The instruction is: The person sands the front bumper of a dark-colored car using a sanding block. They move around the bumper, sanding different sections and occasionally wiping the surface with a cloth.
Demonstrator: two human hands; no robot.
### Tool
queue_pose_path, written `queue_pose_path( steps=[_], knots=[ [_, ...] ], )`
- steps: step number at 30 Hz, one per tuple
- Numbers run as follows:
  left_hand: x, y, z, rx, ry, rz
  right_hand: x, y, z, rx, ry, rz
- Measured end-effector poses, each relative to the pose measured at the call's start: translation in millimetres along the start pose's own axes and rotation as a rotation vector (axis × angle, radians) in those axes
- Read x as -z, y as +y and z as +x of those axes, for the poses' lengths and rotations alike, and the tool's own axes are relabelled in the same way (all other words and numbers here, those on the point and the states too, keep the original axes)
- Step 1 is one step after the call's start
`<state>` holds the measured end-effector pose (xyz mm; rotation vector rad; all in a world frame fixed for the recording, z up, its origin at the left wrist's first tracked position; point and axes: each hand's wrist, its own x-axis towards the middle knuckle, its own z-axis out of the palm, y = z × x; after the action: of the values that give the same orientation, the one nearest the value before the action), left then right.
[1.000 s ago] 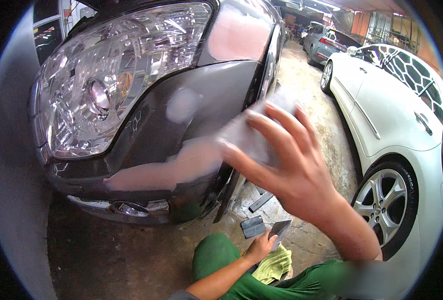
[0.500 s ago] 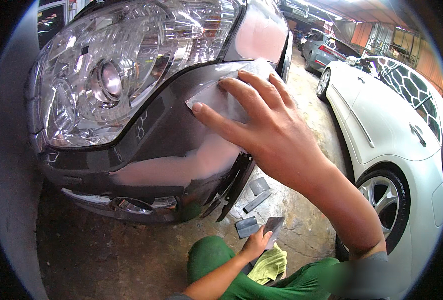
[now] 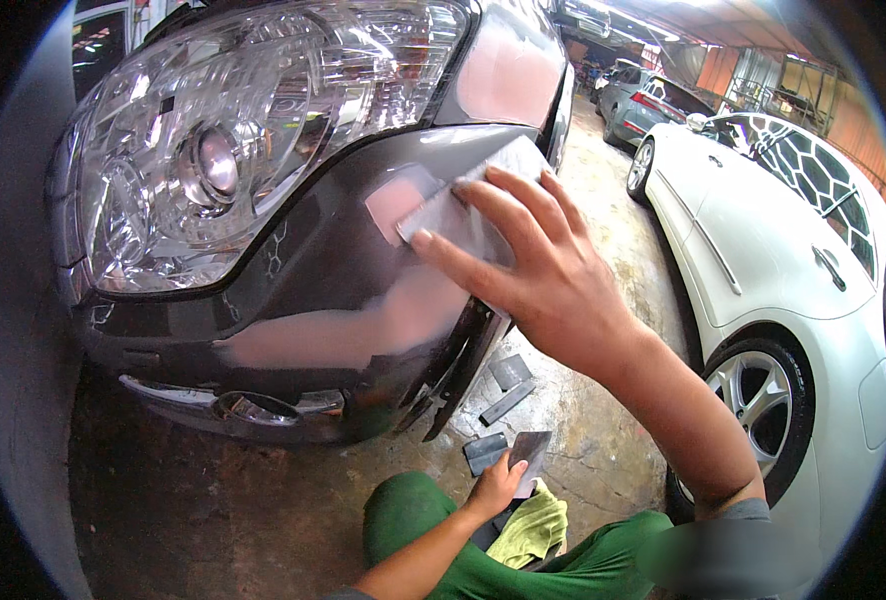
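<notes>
In front of me is the dark bumper corner (image 3: 323,235) of a car, with pinkish, dull patches on its glossy paint. My right hand (image 3: 558,260) presses a pale grey sheet, looking like sandpaper (image 3: 441,220), against the bumper below the headlight. Its fingers are spread over the sheet, the thumb at the sheet's lower left corner. A pink patch (image 3: 395,207) shows just left of the sheet. Low down, over my lap, my left hand (image 3: 491,490) pinches a second flat dark grey sheet (image 3: 533,450), beside a yellow-green cloth (image 3: 531,530).
A large clear headlight (image 3: 213,165) sits above the bumper. On the concrete floor lie a dark block (image 3: 485,454), a grey bar (image 3: 507,402) and a grey square piece (image 3: 510,372). A white car (image 3: 763,240) stands close on the right, with further cars behind.
My right hand and its sheet have slid down and slightly right over the bumper, uncovering the pink patch. My left hand still holds its sheet.
</notes>
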<state>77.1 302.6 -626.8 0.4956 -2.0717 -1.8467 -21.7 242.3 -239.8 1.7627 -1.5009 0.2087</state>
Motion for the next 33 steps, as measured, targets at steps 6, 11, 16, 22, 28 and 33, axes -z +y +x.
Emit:
queue_pose_path(
  steps=[6, 11, 16, 22, 28, 33],
  knots=[
    [5, 3, 3, 0.049, -0.060, -0.049, 0, 6, 23, -0.042, 0.049, -0.035],
    [5, 6, 0, 0.062, 0.000, -0.032, -13, -1, 20, -0.056, 0.078, -0.056],
    [8, 1, 0, 0.058, -0.016, -0.041, -32, -14, -3, -0.087, 0.101, -0.061],
    [12, 5, 1, 0.059, 0.009, -0.059, -14, -3, -10, -0.021, 0.002, -0.084],
    [5, -3, 5, 0.007, -0.010, -0.087, 14, -12, 22, 0.031, -0.003, -0.086],
    [2, -3, 4, 0.022, 0.002, -0.048, 22, -15, 38, 0.015, -0.020, -0.119]
  ],
)
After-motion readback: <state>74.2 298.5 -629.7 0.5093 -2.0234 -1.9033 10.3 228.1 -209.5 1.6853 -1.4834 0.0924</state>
